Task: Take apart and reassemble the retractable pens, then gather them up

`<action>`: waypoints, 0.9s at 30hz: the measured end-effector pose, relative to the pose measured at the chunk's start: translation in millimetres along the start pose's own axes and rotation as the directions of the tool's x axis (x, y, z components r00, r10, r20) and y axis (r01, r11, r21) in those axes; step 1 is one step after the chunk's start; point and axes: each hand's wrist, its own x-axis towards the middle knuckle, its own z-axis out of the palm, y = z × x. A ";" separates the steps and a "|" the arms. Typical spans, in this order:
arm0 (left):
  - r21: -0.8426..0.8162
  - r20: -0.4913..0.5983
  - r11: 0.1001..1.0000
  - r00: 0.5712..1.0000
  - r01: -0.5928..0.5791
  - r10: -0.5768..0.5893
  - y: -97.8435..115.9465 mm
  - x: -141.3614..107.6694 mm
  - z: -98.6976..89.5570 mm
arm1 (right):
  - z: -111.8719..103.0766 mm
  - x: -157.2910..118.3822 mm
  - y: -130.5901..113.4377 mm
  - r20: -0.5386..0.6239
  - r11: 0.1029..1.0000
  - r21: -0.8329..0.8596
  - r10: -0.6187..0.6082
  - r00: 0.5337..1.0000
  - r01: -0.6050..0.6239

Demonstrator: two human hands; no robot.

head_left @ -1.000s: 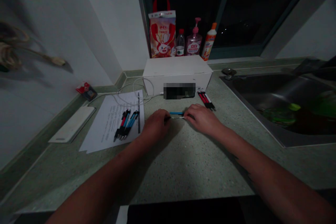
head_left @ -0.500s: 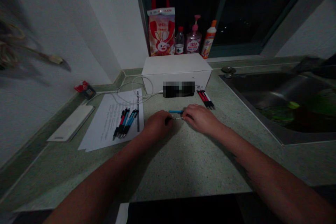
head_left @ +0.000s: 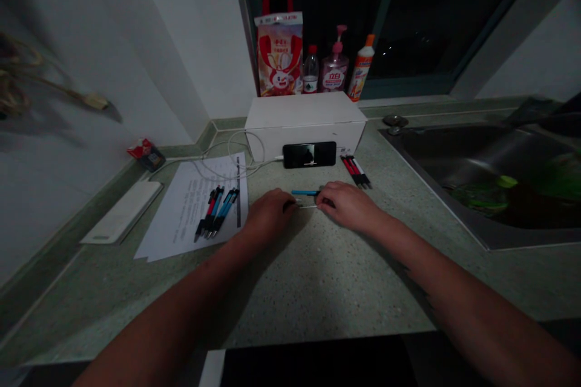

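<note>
Over the middle of the counter, my left hand [head_left: 273, 211] is closed, its fingertips pinched on a small pale piece at their right edge. My right hand [head_left: 344, 202] is also closed, pinching the right part of a thin white rod [head_left: 308, 207] that spans the gap between the hands. Just behind the rod lies a blue pen barrel [head_left: 305, 193], its right end close to my right fingers. Several assembled pens [head_left: 218, 211] rest on printed sheets [head_left: 175, 211] to the left. Red and white pens [head_left: 356, 171] lie behind my right hand.
A phone [head_left: 309, 155] with a white cable leans against a white box [head_left: 306, 112]. Bottles and a red bag [head_left: 280, 57] stand behind it. At the right is a metal sink [head_left: 458, 205] with greens inside; a white board [head_left: 122, 211] lies left.
Both hands stay in nearly the same place. The gap between their fingertips is slightly wider, and more of the thin white rod shows. The phone screen is now visible.
</note>
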 end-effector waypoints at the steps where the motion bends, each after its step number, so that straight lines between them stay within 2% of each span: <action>1: -0.004 -0.014 1.000 1.000 0.003 -0.003 0.4 0.0 -1.8 | 0.0 0.0 0.1 -0.013 1.000 0.006 -0.002 1.000 0.002; 4: -0.080 -0.049 0.997 0.999 -0.016 0.012 3.8 -0.9 -5.4 | -0.8 -0.9 -3.6 -0.098 0.998 0.052 -0.022 0.995 0.027; 6: -0.207 -0.046 0.978 0.999 -0.030 0.021 7.5 -2.6 -4.7 | -1.0 -1.9 -9.4 -0.153 0.993 0.094 -0.054 0.987 0.069; 9: -0.416 0.010 0.909 1.000 -0.007 0.013 12.5 -6.0 -0.3 | 0.3 -3.2 -18.1 -0.165 0.978 0.140 -0.128 0.978 0.152; 12: -0.507 0.046 0.862 0.999 0.010 0.016 14.3 -7.9 3.0 | 2.7 -3.4 -20.1 -0.155 0.970 0.162 -0.157 0.975 0.181; 18: -0.426 -0.033 0.905 0.999 0.012 -0.028 9.7 -4.4 -2.7 | 3.1 -1.0 -8.4 -0.177 0.979 0.174 -0.070 0.982 0.101; 21: -0.375 -0.038 0.927 0.999 0.018 -0.035 8.1 -2.7 -6.1 | 2.7 0.3 -4.4 -0.166 0.977 0.207 -0.022 0.986 0.057; 27: -0.361 -0.024 0.930 0.997 0.063 -0.077 9.3 -1.8 -5.5 | 3.1 -0.1 -3.5 -0.227 0.947 0.314 0.000 0.974 0.074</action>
